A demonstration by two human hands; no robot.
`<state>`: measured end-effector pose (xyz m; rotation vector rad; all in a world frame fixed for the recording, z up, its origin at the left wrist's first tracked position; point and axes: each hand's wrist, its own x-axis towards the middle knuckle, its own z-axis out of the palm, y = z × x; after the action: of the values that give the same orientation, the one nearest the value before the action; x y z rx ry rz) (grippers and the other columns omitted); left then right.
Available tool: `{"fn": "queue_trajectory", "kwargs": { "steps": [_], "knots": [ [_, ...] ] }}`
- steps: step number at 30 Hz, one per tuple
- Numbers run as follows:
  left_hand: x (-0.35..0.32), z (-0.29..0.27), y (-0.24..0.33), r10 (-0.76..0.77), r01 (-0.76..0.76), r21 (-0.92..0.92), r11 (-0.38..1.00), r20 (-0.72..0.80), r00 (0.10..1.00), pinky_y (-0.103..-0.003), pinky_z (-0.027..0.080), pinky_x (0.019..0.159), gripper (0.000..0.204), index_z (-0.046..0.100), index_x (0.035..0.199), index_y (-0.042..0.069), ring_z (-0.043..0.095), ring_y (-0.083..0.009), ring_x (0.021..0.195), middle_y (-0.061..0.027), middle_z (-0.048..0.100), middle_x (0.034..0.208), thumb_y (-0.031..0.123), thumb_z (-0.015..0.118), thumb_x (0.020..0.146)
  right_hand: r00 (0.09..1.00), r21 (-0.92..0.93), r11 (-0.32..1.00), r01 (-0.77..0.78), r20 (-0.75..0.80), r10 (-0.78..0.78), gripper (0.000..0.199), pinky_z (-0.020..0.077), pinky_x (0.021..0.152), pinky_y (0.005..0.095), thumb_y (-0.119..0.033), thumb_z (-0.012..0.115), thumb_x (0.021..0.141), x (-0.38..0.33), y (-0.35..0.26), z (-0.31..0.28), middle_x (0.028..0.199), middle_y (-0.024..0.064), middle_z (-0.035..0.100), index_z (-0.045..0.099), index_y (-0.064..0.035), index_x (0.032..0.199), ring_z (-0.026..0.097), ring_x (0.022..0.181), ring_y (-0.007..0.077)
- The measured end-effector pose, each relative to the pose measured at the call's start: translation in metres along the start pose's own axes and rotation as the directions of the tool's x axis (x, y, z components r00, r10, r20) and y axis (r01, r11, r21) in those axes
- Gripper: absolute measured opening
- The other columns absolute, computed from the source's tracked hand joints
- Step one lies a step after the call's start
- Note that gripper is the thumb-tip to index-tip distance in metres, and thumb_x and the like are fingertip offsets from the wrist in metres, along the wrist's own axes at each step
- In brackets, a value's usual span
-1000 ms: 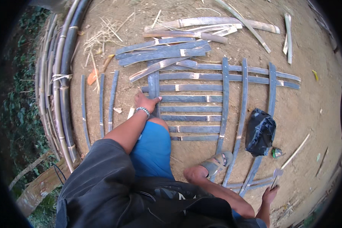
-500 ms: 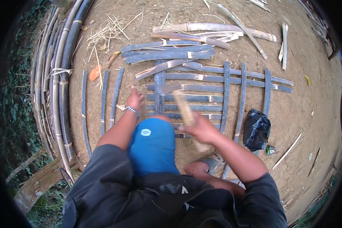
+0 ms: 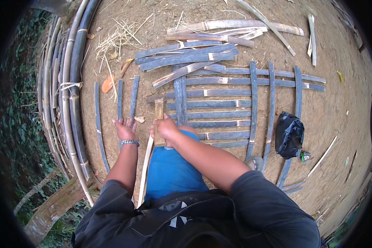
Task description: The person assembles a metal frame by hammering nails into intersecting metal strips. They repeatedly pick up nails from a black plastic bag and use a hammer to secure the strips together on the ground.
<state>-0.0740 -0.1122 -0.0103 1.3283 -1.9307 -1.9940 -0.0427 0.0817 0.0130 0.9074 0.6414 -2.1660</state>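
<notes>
My right hand [image 3: 166, 129] is closed round the wooden handle of a hammer [image 3: 158, 110], its dark head turned away from me. A pale bamboo strip [image 3: 146, 169] runs from beside that hand toward my body; whether the fingers also grip it, I cannot tell. My left hand [image 3: 126, 129] lies open, fingers spread, over the near end of a dark bamboo slat [image 3: 134, 97]. Right of the hammer lies a lattice of dark bamboo slats [image 3: 219, 114], with several crosspieces side by side and a wider slat [image 3: 180, 99] across their left ends. My knee in blue shorts covers its near left corner.
Loose split bamboo [image 3: 190, 58] is piled beyond the lattice. Long bamboo poles [image 3: 74, 82] lie along the left edge. A black plastic bag [image 3: 289, 134] and a small green can [image 3: 305, 156] are at the right. Dry shavings [image 3: 120, 39] lie at the far left.
My right hand has brought the hammer left and nearer, from over the lattice to beside my left hand. The left hand has come down and left. The pale strip now shows.
</notes>
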Motion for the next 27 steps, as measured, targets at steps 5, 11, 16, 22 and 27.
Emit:
{"fn": "queue_trajectory", "kwargs": {
  "steps": [5,11,16,22,27],
  "knots": [
    [-0.002,0.007,0.001,0.02,-0.02,0.016,1.0,-0.001,1.0,-0.052,0.041,0.114,0.09,0.027,0.161,-0.004,0.052,-0.037,0.14,-0.0216,0.033,0.167,0.068,0.032,0.107,0.999,0.043,0.998,0.052,-0.005,-0.052,0.031,0.0567,0.053,0.0383,-0.01,0.047,0.107,-0.009,0.004,0.002,0.094,0.0129,0.059,0.038,-0.0103,0.138,0.062,0.067,0.022],
    [-0.011,0.024,0.004,0.047,-0.05,0.039,0.998,0.069,0.996,-0.05,0.043,0.111,0.088,0.029,0.16,-0.004,0.054,-0.0354,0.137,-0.0223,0.034,0.166,0.067,0.031,0.108,0.999,-0.005,0.999,0.044,0.008,-0.044,0.034,0.0573,0.056,0.0363,-0.011,0.048,0.108,-0.014,0.001,0.0,0.096,0.0126,0.061,0.04,-0.0082,0.141,0.062,0.07,0.0207],
    [-0.012,0.036,0.014,0.087,-0.089,0.024,0.996,0.072,0.994,-0.049,0.043,0.112,0.088,0.029,0.161,-0.003,0.052,-0.0348,0.139,-0.0216,0.035,0.166,0.067,0.03,0.108,0.997,0.014,0.998,0.057,0.051,-0.058,0.036,0.0562,0.054,0.0367,-0.008,0.047,0.106,-0.011,0.003,-0.001,0.094,0.0123,0.06,0.039,-0.0088,0.141,0.062,0.068,0.021],
    [-0.013,0.053,0.023,0.147,-0.146,-0.021,0.989,0.14,0.979,-0.05,0.041,0.114,0.091,0.027,0.161,-0.003,0.049,-0.038,0.142,-0.02,0.033,0.166,0.07,0.033,0.106,0.994,0.035,0.993,0.109,0.004,-0.109,0.035,0.0555,0.052,0.0386,-0.007,0.046,0.105,-0.001,0.008,-0.004,0.091,0.0123,0.059,0.041,-0.012,0.139,0.061,0.065,0.0217],
    [-0.026,0.075,0.035,0.204,-0.204,-0.02,0.979,0.176,0.963,-0.05,0.044,0.109,0.087,0.031,0.159,-0.003,0.055,-0.0351,0.137,-0.017,0.038,0.163,0.067,0.036,0.107,0.99,0.058,0.989,0.139,-0.015,-0.139,0.037,0.0535,0.05,0.0399,-0.005,0.046,0.103,0.008,0.016,0.002,0.09,0.0141,0.058,0.042,-0.0099,0.139,0.061,0.063,0.0229]
  ]
}}
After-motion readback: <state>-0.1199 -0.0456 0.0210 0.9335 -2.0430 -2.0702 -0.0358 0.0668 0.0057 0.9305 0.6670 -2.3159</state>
